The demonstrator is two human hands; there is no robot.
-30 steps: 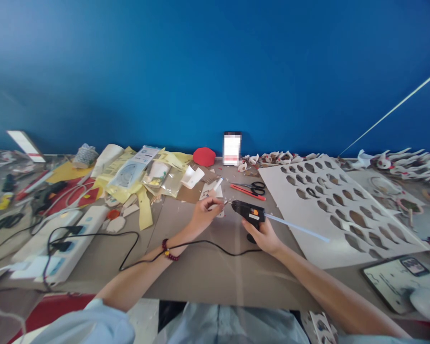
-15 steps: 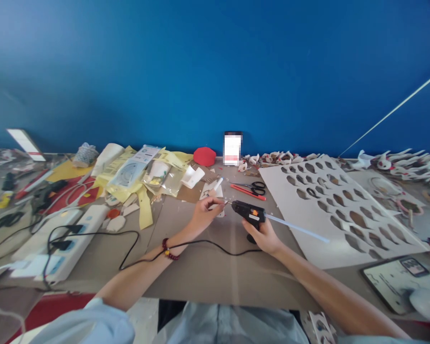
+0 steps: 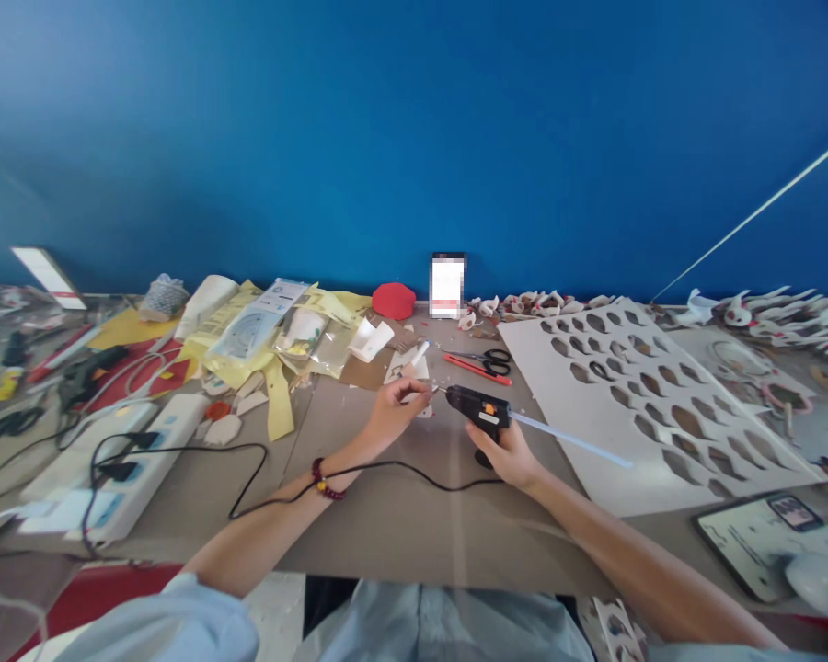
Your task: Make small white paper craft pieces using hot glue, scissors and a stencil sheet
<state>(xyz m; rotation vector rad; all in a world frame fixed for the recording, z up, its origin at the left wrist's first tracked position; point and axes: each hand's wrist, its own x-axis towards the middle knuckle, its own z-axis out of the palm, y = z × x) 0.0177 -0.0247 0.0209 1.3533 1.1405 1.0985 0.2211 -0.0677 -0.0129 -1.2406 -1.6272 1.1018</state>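
Nearest, one black cable (image 3: 420, 472) crosses the person's left wrist, so a careless sweep of that arm could tug it and jerk the glue gun (image 3: 465, 405), which is held over the middle of the table (image 3: 400, 533). The right hand (image 3: 514, 455) has its grip wrapped round the gun's handle. The left hand (image 3: 396, 409) has thumb and forefinger curled close at the nozzle; whether that grip pinches anything is too small to tell. If the nozzle is hot, a slight slip could burn those fingertips, or a stray drip could land on them. Counting from near to far: one phone (image 3: 735, 542) lies flat at the right, with one white mouse (image 3: 824, 584) by its lower right corner; one bead bracelet (image 3: 331, 492) circles the left wrist; one glue gun has one pale glue stick (image 3: 572, 439) poking from its back; one power strip (image 3: 179, 428) at the left carries two black plugs. Beyond are one sheet of cut-out holes (image 3: 586, 405), one orange-red pen-like tool (image 3: 476, 370) and one pair of scissors (image 3: 498, 360). Farthest, against one blue wall (image 3: 414, 129), are one red paper shape (image 3: 393, 302), one propped-up phone (image 3: 448, 287), and white bird figures (image 3: 738, 311) too crowded to count.
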